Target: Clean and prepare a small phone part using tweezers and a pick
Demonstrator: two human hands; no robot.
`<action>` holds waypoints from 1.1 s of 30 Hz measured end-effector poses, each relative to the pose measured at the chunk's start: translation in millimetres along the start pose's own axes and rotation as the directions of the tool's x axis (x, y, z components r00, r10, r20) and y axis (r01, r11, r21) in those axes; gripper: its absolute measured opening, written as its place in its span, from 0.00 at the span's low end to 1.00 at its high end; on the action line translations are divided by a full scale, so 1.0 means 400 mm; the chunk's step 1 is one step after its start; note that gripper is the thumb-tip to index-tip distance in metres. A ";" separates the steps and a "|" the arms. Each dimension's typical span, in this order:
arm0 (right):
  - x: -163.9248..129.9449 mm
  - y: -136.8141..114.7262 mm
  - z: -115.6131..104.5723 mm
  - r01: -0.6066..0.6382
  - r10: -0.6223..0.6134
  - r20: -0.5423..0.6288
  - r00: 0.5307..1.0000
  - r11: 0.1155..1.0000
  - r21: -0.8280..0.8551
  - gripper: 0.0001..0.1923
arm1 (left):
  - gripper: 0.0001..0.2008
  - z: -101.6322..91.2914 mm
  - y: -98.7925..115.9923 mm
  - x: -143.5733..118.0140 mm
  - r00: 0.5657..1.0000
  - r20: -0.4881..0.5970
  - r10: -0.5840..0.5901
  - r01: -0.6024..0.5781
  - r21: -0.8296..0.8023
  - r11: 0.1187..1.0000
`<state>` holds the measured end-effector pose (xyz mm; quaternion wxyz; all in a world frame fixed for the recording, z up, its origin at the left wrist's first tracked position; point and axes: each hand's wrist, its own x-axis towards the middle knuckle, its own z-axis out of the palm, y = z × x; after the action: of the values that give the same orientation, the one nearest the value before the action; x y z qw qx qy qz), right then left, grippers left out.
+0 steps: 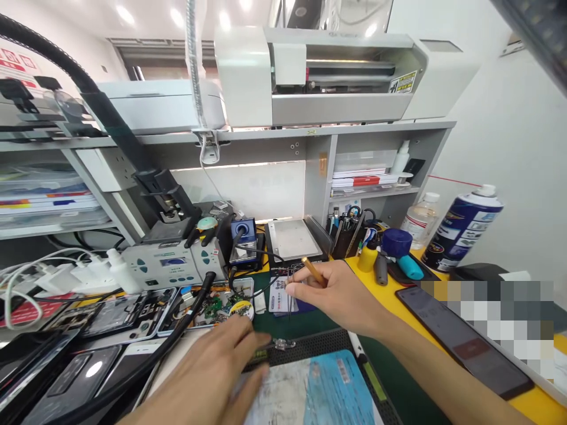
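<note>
My left hand [217,360] is blurred, its grip unclear; the frame's bottom edge crops the blue-and-white pad [336,389] below it. The fingers of my right hand [334,289] hide part of a tan handle [313,271], and print on the card [278,301] just beyond them is too small to read. Right of that hand, a pixelated patch [509,324] masks what lies beneath; above, a lamp [540,35] runs out of frame.
</note>
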<state>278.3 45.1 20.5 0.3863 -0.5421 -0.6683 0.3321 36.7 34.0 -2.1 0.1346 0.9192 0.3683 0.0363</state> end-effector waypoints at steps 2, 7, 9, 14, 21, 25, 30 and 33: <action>-0.003 -0.004 -0.003 0.006 -0.006 -0.007 1.000 1.000 -0.009 0.13 | 0.17 -0.012 0.013 0.042 1.000 0.004 -0.020 0.020 0.012 1.000; -0.006 -0.007 -0.008 0.011 -0.012 -0.015 1.000 1.000 -0.018 0.15 | 0.11 0.007 0.024 0.106 1.000 0.016 -0.011 0.010 0.056 0.998; -0.005 -0.004 -0.010 0.012 -0.012 -0.013 1.000 1.000 -0.010 0.17 | 0.09 -0.007 0.020 0.098 1.000 -0.004 -0.025 0.025 0.075 0.997; -0.007 -0.002 -0.015 0.013 -0.013 0.015 1.000 1.000 0.019 0.19 | 0.11 -0.119 -0.038 0.036 0.974 -0.146 -0.171 0.192 0.139 0.972; -0.015 -0.008 0.008 0.025 -0.025 0.032 0.999 1.000 0.007 0.16 | 0.10 -0.145 -0.136 0.039 0.934 -0.184 -0.307 0.344 0.221 0.913; -0.016 -0.003 0.017 0.030 -0.030 0.056 0.998 1.000 0.005 0.16 | 0.16 -0.182 -0.086 -0.008 0.917 -0.233 -0.322 0.367 0.182 0.912; -0.011 -0.002 0.020 0.030 -0.031 0.063 0.998 0.999 0.015 0.15 | 0.25 -0.137 0.020 -0.093 0.973 -0.086 -0.215 0.218 0.023 0.976; -0.011 -0.008 0.027 0.038 -0.039 0.058 0.998 0.999 0.019 0.14 | 0.28 -0.031 0.054 -0.083 0.985 0.169 -0.033 0.028 0.031 0.999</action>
<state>267.9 40.1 17.5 0.3777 -0.5160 -0.6865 0.3462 25.1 -1.2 16.8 0.1528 0.9151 0.3699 -0.0491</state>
